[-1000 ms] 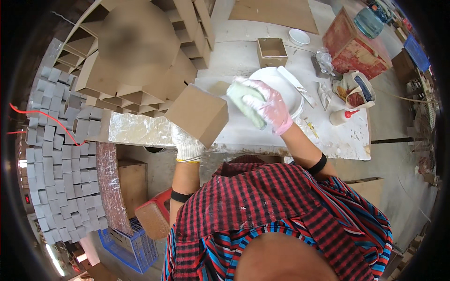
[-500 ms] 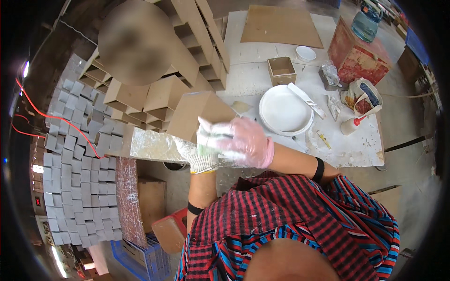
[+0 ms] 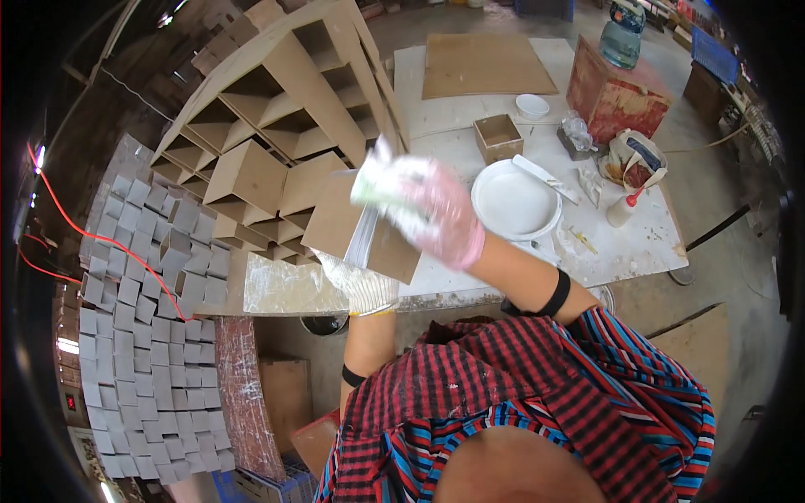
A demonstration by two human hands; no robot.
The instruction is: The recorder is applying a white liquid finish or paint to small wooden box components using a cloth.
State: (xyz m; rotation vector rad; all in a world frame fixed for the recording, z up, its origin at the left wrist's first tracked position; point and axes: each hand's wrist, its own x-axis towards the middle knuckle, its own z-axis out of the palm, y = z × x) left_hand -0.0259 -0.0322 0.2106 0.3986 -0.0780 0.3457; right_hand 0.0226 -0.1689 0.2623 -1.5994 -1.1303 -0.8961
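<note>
A brown cardboard box (image 3: 329, 220) is tilted over the table's near edge, a wet white stripe running along one of its edges. From underneath, my left hand (image 3: 362, 285), in a white knit glove, grips this box; its fingers are partly hidden. My right hand (image 3: 436, 210) wears a clear plastic glove smeared with white and is just above the box's striped edge. Its fingers are bent around something pale green and white, too blurred to name. To the right lies a round white dish (image 3: 511, 205) of white paste, a flat white spatula (image 3: 545, 178) across its rim.
Cardboard compartments (image 3: 281, 109) are stacked at the left. On the white table (image 3: 436, 126) are a small open box (image 3: 498, 138), a white bowl (image 3: 532, 106), a cardboard sheet (image 3: 486, 65) and a red-tipped bottle (image 3: 622, 210). Grey boxes (image 3: 159, 360) line the far left.
My right hand has moved up and right off the box, and a white stripe shows on its edge. The box is turned and tilted differently in my left hand.
</note>
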